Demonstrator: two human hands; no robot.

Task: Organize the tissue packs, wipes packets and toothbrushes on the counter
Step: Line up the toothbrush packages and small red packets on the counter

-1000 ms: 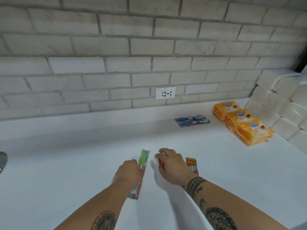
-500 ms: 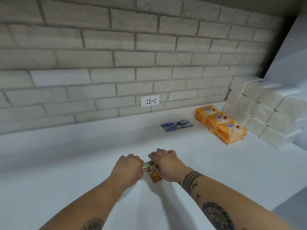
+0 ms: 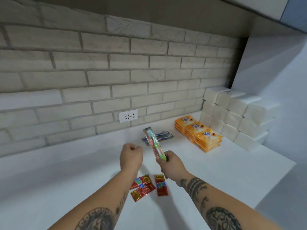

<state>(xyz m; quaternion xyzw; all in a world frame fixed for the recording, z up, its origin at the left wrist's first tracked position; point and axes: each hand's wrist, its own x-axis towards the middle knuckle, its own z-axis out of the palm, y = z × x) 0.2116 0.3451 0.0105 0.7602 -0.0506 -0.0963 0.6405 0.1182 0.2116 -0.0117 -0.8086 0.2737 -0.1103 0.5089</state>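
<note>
My right hand (image 3: 172, 164) grips the lower end of packaged green and red toothbrushes (image 3: 152, 143), held up above the white counter (image 3: 66, 180) and tilted to the left. My left hand (image 3: 131, 156) hovers beside it as an empty fist. Blue packaged toothbrushes (image 3: 163, 136) lie by the wall behind the raised ones. Orange wipes packets (image 3: 199, 134) stand in overlapping stacks at the right. White tissue packs (image 3: 235, 119) are piled in the right corner. Three red sachets (image 3: 149, 186) lie on the counter below my wrists.
A brick wall with a white power socket (image 3: 128, 115) backs the counter. The counter's right edge (image 3: 274, 180) drops off near my right forearm. A cabinet underside (image 3: 249, 7) hangs above.
My right hand has lifted the green and red toothbrushes off the counter. My left hand let go and closed. The camera tilted up, and the red sachets now show below my wrists.
</note>
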